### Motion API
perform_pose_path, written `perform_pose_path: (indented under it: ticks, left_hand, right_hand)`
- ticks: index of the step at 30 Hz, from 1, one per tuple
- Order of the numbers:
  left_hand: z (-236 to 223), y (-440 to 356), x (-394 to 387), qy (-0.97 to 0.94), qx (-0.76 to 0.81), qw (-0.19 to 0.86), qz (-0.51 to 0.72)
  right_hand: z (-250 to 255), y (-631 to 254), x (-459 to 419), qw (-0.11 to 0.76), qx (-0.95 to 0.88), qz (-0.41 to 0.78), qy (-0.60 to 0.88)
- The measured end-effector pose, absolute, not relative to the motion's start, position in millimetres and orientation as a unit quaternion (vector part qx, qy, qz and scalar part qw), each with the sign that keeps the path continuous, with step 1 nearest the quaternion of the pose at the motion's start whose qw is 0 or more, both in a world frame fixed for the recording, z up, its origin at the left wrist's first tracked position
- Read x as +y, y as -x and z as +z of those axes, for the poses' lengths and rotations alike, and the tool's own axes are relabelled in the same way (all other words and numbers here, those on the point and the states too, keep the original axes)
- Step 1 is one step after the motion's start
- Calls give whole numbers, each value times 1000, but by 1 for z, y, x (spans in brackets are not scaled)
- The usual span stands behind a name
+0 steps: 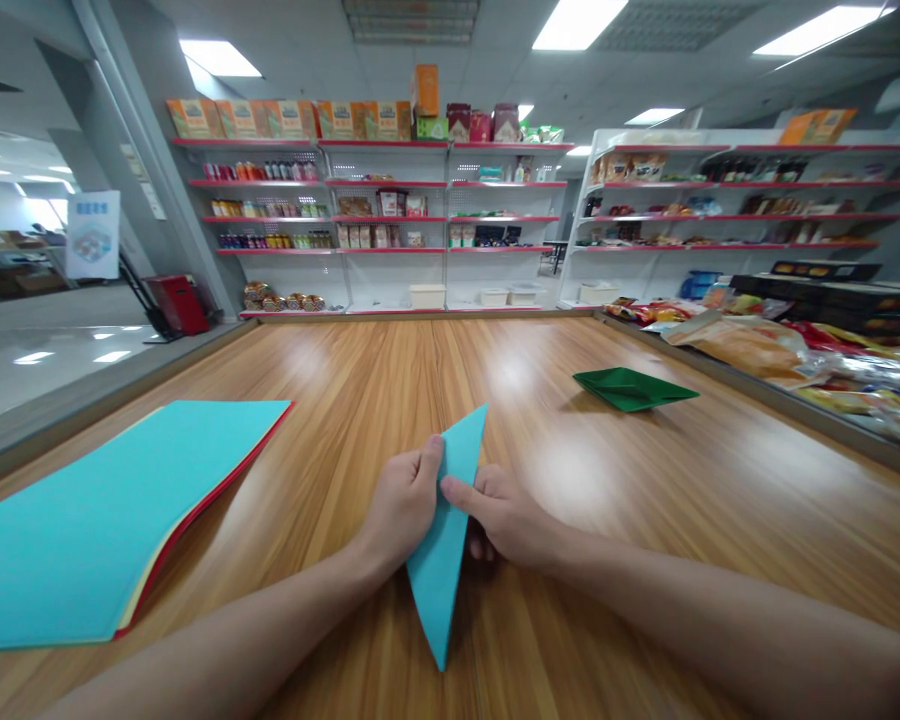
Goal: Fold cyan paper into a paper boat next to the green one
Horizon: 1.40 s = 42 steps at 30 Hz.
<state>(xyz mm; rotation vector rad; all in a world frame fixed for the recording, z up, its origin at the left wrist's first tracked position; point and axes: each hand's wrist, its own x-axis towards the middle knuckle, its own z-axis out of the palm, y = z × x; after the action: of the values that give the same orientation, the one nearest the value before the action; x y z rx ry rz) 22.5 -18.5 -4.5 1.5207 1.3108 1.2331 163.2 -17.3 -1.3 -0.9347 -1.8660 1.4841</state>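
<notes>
A folded sheet of light blue paper (439, 570), long and pointed at both ends, is held up above the wooden table between my two hands. My left hand (407, 500) is closed on its left edge, thumb lying along the paper. From the other side my right hand (506, 515) grips the right edge, its thumb pressed across the paper's face and its other fingers partly hidden behind. On the table to the right sits a folded green paper boat (634, 390), apart from both hands.
At the left lies a stack of coloured paper (127, 500), blue on top with yellow and red edges below. The wooden tabletop (330, 400) has a raised rim. Packaged snacks (750, 345) lie beyond the right rim, and stocked shelves (382, 218) stand behind the far edge.
</notes>
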Motion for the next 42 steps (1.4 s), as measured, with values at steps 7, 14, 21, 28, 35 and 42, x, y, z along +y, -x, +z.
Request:
perform_pose_path:
  ticks: [7, 14, 21, 28, 35, 42]
  left_hand:
    - [4, -18, -18, -640, 490, 351, 477]
    - [10, -17, -21, -691, 482, 342, 417]
    - [15, -20, -30, -697, 442, 373, 423]
    - [20, -26, -35, -663, 410, 422, 463]
    - [19, -23, -35, -689, 425, 357, 466]
    - [13, -18, -30, -700, 481, 299, 434]
  right_hand:
    - [5, -164, -24, 221, -767, 547, 251]
    - [3, -167, -20, 344, -729, 528, 269]
    - [11, -172, -25, 306, -742, 550, 231]
    - [15, -175, -11, 401, -673, 551, 287]
    - [20, -175, -11, 444, -629, 569, 289]
    - [12, -186, 15, 464, -594, 578, 314]
